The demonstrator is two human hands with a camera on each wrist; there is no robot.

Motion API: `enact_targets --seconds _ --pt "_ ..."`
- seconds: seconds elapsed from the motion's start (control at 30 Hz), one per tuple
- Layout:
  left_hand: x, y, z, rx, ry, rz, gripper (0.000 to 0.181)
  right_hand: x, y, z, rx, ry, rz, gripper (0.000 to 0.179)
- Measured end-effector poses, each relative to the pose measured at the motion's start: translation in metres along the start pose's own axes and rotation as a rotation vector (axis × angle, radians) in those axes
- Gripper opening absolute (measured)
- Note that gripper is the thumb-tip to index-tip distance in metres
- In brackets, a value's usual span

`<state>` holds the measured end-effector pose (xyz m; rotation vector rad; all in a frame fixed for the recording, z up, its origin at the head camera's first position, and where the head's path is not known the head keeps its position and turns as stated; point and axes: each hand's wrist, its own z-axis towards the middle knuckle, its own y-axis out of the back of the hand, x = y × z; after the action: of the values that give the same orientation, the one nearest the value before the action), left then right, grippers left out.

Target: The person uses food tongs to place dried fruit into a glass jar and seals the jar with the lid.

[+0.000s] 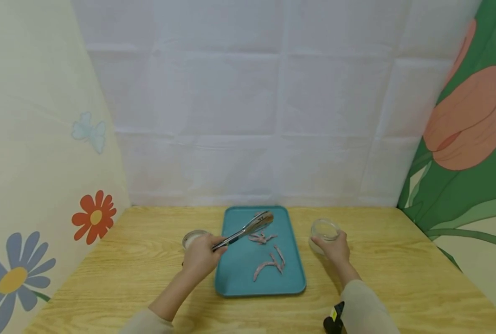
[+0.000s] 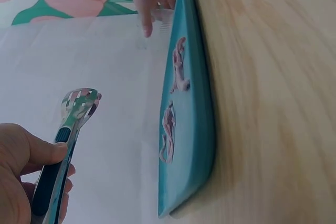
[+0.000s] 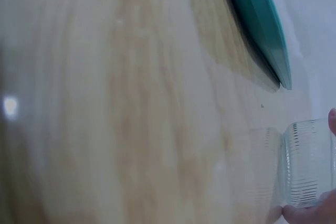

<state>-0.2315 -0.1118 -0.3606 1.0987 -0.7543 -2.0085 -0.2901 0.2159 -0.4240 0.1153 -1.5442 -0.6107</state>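
Note:
My left hand (image 1: pixel 201 260) grips metal tongs (image 1: pixel 248 229) with a dark handle, raised over the blue-green tray (image 1: pixel 231 278). In the left wrist view, the thumb presses the tongs' handle (image 2: pixel 50 182), and a small pinkish bit shows at the tips; I cannot tell if it is pinched there. Thin strips of raw meat (image 1: pixel 268 265) lie on the tray in two groups, also seen as meat strips (image 2: pixel 168 132) from the left wrist. Right of the tray, my right hand (image 1: pixel 335 248) holds a clear ribbed glass jar (image 3: pixel 310 161) by its sides, and the jar stands on the table.
A round glass container (image 1: pixel 192 235) stands left of the tray, partly hidden behind my left hand. Near my right sleeve lies a black and yellow object (image 1: pixel 334 319). A white cloth (image 1: pixel 248 116) closes off the back of the wooden table (image 1: pixel 147 246), with flower-printed panels at both sides.

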Motion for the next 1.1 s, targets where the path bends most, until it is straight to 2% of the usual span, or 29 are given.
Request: enact_targets --seconds 0.17,0.3,0.67,0.8,1.1 --pt "-0.012 -0.007 0.009 0.025 0.039 -0.027 0.02 -0.001 -0.001 -0.001 -0.002 -0.005 0.003 0.095" --pt "-0.021 -0.014 0.017 0.022 0.05 -0.052 0.02 -0.001 -0.001 -0.001 -0.002 -0.005 0.006 0.094" --pt "-0.051 -0.035 0.039 0.015 0.01 -0.1 0.02 0.0 0.001 -0.003 -0.007 0.001 -0.004 0.093" --pt "-0.061 -0.045 0.044 0.012 -0.003 -0.107 0.019 -0.001 0.001 -0.002 -0.012 0.007 -0.014 0.092" --pt "-0.074 -0.072 0.049 0.025 0.052 -0.149 0.016 -0.002 0.0 0.0 -0.01 0.012 -0.018 0.091"
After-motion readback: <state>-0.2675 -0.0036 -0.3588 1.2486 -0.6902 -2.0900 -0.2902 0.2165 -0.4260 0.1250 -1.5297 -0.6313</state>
